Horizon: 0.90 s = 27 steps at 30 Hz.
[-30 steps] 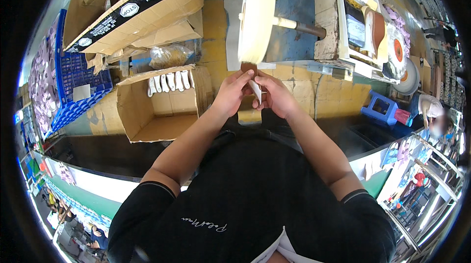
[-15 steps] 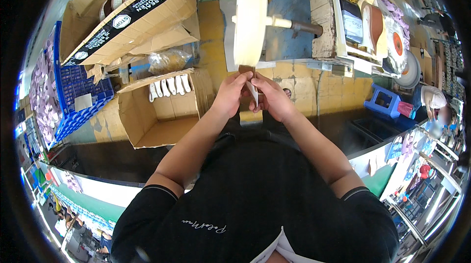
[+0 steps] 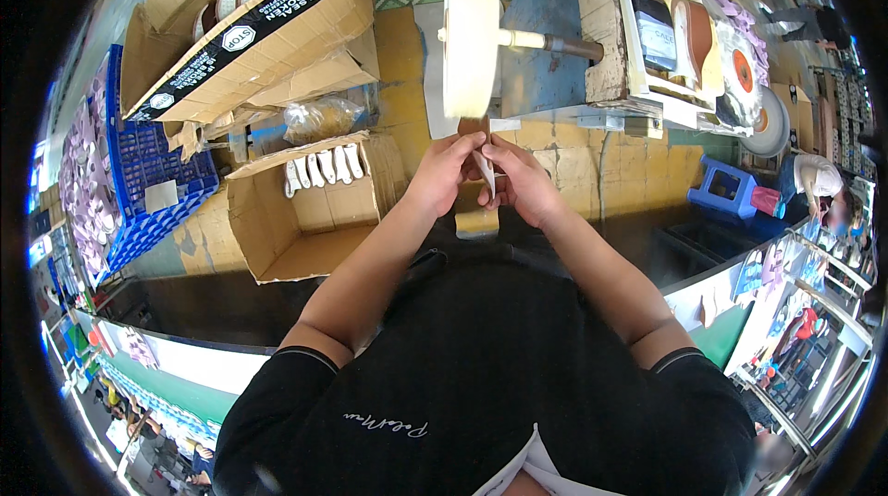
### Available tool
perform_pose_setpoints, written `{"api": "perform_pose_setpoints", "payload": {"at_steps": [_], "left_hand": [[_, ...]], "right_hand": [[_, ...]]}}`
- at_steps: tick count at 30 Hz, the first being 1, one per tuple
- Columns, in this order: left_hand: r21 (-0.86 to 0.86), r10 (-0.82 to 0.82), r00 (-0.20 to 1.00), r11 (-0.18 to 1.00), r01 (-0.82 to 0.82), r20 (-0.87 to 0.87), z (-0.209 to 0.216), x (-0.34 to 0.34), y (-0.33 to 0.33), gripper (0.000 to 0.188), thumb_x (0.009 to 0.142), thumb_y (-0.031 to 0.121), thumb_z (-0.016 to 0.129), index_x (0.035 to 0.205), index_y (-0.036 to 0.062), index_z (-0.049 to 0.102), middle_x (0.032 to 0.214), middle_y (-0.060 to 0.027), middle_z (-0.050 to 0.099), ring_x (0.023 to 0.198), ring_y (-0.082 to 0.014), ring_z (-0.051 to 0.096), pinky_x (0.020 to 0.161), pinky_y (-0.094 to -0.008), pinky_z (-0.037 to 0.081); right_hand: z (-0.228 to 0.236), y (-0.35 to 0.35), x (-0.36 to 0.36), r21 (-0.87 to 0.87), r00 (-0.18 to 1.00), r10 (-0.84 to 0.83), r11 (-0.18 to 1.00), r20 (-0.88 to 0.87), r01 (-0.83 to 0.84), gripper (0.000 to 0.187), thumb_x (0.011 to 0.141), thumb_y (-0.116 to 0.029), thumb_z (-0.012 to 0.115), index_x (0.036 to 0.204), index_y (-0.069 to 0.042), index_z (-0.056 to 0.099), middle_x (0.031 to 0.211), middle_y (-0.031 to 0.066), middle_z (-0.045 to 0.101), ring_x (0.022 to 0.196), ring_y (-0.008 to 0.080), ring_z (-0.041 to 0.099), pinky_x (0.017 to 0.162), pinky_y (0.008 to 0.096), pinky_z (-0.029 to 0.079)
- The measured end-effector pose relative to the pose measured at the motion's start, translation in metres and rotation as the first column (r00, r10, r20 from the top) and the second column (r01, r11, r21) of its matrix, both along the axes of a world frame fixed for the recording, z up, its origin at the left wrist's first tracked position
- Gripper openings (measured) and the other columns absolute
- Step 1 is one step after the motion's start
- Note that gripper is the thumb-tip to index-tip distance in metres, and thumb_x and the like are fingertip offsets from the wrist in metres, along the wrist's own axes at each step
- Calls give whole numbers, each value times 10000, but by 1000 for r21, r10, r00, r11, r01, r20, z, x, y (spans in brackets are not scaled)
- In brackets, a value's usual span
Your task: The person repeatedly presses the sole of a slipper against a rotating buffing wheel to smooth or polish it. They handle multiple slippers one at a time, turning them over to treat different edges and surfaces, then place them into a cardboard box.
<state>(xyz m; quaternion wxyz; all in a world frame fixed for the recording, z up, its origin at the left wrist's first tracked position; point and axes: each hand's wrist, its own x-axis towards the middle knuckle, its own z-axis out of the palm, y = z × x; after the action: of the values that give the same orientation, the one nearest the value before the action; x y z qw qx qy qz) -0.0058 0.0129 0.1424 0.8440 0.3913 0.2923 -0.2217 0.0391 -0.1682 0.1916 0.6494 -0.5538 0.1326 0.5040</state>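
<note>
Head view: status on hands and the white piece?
Left hand and right hand both grip white piece. Piece just under buffing wheel. Nothing between.

Small workshop, factory-like: white buffing wheel (image 3: 470,34) on a motor shaft, open cardboard box (image 3: 310,205) of white pieces, blue plastic crate (image 3: 139,186) stacked with parts, cartons piled around, tiled wall and floor.

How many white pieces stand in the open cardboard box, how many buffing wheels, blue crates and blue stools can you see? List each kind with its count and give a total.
White pieces in the open cardboard box: 5
Buffing wheel: 1
Blue crate: 1
Blue stool: 1
Total: 8
</note>
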Motion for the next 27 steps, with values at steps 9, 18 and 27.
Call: {"api": "perform_pose_setpoints", "payload": {"at_steps": [9, 18, 27], "left_hand": [[62, 21, 996, 998, -26, 91, 6, -14, -4, 336, 1074, 306, 765, 1240, 20, 703, 977, -60, 734, 865, -181, 705, 767, -362, 578], [52, 6, 994, 999, -12, 107, 12, -15, 0, 330, 1056, 230, 790, 1298, 18, 718, 1093, -28, 756, 958, -133, 680, 891, -343, 547], [196, -14, 756, 969, -151, 654, 111, -44, -7, 875, 1047, -26, 750, 1782, 14, 278, 1690, -125, 517, 1496, -217, 559, 1240, -403, 467]], "right_hand": [[13, -2, -11, 40, 997, -28, 999, 66, 25, 524, 1105, -386, 691, 1526, -109, 549, 959, 39, 705, 661, 139, 703, 578, 282, 567], [2, -8, -9, 39, 988, 65, 997, 141, -71, 808, 1073, -305, 771, 1741, -72, 379, 1080, 78, 736, 848, 159, 734, 738, 337, 621], [68, -34, -43, 198, 662, 10, 951, 749, -238, 1270, 913, 71, 869, 1841, -166, 35, 1430, 97, 680, 1244, 205, 690, 1127, 410, 550]]}}
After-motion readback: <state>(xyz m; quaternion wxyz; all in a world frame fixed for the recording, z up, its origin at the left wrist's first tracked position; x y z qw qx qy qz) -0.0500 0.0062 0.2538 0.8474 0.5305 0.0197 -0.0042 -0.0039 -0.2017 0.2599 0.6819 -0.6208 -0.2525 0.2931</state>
